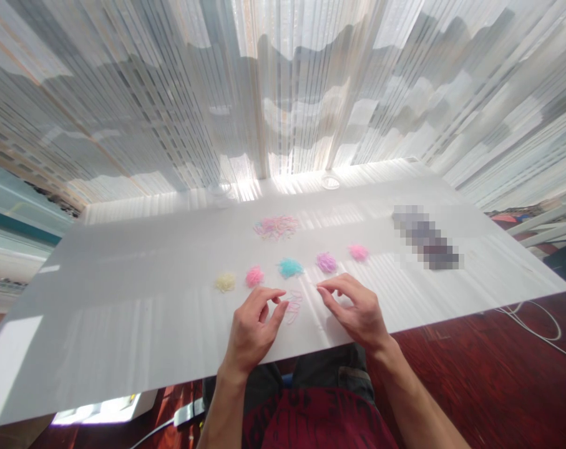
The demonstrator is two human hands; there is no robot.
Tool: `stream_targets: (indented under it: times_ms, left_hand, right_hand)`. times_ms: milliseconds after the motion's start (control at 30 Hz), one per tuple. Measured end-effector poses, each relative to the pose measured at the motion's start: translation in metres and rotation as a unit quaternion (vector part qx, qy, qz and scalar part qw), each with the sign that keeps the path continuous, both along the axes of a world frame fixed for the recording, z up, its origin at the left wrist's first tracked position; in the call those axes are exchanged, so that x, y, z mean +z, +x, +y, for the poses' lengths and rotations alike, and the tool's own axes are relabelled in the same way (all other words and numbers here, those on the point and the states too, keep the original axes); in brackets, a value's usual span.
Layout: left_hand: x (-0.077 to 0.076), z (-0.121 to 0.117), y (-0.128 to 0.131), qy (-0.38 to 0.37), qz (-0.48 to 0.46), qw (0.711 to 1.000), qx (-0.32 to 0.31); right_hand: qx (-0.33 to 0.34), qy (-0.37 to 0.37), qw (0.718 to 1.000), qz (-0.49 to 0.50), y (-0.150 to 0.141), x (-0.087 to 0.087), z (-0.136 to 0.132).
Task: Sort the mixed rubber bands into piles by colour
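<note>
My left hand [254,324] hovers low over the table with its thumb and index finger apart. Just right of its fingertips lie a few thin pale-pink loops [294,305] that look like small rubber bands. Across from them, my right hand [357,308] has its thumb and index tips nearly together; whether something tiny is between them I cannot make out. Beyond my hands runs a row of little piles: yellow [225,283], coral pink [254,276], turquoise [290,268], purple [326,262] and bright pink [358,252]. A larger mixed-colour pile [276,227] lies behind them.
The white table [123,268] reaches back to striped curtains [264,93]. Two clear round containers [330,183] stand at its far edge. A blurred-out dark object [425,238] lies on the right. Cables [540,321] hang past the table's right front edge.
</note>
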State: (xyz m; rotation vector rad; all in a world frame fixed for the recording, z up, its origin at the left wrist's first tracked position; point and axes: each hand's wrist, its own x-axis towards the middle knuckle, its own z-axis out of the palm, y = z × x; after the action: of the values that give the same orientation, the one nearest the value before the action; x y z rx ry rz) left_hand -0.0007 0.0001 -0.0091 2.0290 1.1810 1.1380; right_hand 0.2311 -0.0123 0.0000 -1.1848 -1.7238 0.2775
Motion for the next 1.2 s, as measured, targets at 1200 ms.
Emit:
stream_targets:
  times_ms: [1200]
  left_hand:
    - [-0.004,0.0,0.004,0.069,0.167,0.983,0.034]
  right_hand:
    - [0.053,-0.058,0.99,-0.114,0.001,-0.007,0.008]
